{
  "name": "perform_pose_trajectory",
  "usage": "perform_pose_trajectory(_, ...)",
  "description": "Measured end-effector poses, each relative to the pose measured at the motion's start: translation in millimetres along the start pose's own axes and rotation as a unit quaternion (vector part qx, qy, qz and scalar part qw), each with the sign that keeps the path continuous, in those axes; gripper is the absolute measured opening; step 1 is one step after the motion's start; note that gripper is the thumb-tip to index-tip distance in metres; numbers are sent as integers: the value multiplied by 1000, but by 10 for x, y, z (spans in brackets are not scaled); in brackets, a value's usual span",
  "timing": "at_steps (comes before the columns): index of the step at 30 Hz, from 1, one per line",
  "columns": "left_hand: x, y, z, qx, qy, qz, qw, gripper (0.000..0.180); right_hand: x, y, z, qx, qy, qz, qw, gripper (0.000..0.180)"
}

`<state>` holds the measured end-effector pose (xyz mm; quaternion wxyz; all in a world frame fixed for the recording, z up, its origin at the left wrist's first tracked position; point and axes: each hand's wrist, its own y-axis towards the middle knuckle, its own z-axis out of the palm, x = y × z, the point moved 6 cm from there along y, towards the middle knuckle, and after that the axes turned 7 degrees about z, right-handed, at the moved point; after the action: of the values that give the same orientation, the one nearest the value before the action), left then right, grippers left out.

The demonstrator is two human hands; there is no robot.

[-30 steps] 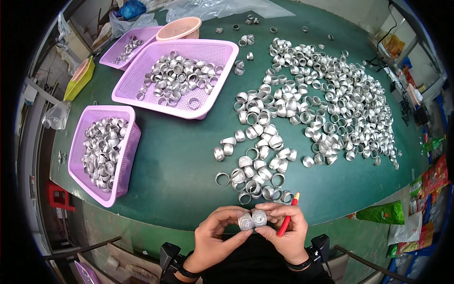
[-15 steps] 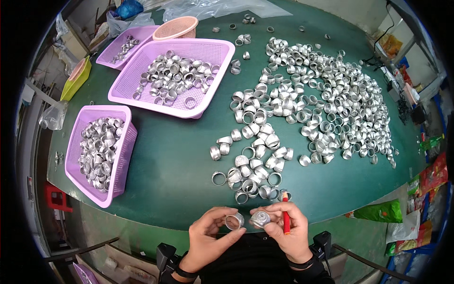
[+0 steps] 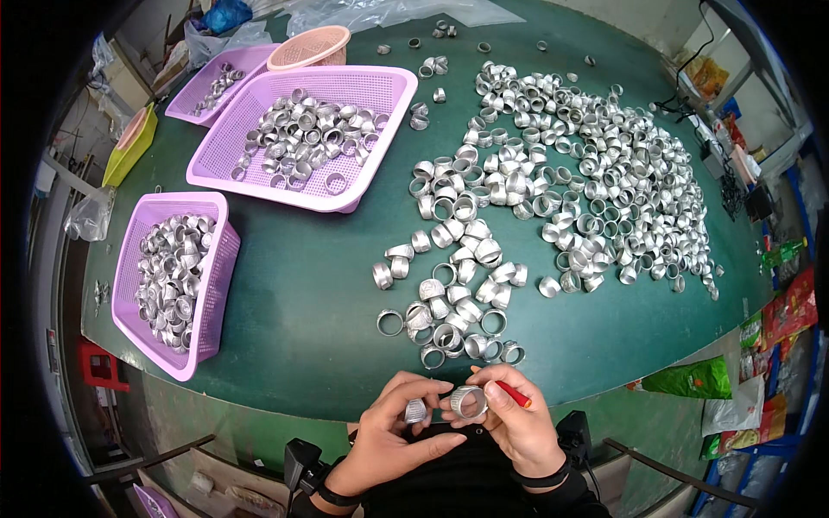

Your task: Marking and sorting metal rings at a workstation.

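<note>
A silver metal ring (image 3: 415,410) with a ribbed band is held between the fingers of my left hand (image 3: 380,440), its thumb stretched out below. In my right hand (image 3: 525,425) another silver ring (image 3: 457,402) is gripped at the fingertips, its round opening facing up toward me. A red pen-like stick (image 3: 513,394) lies across that same hand, between thumb and fingers; its other end is hidden. Both hands are close together at the table's front edge. Just beyond them lies a loose cluster of similar rings (image 3: 466,310).
A large heap of rings (image 3: 643,194) spreads over the right of the green table (image 3: 294,293). At left, a small purple basket (image 3: 223,268) and a large one (image 3: 345,204) hold rings. Farther back are another purple basket (image 3: 186,91) and a peach basket (image 3: 311,49).
Both rings have been turned: the left one now shows its ribbed side, the right one its opening instead of its patterned face. The red stick has swung from upright to slanting.
</note>
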<state>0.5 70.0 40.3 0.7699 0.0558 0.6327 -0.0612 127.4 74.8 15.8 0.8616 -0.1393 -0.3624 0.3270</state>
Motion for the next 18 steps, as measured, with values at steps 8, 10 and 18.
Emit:
perform_pose_trajectory(8,-62,58,28,4,160,86,983,42,47,-48,-13,-28,-89,-71,993,16)
perform_pose_trajectory(10,-42,54,22,3,142,75,987,42,56,-49,-11,-32,-113,-73,990,17)
perform_pose_trajectory(18,-46,39,5,-23,147,63,987,38,109,-81,57,-14,-114,-75,991,18)
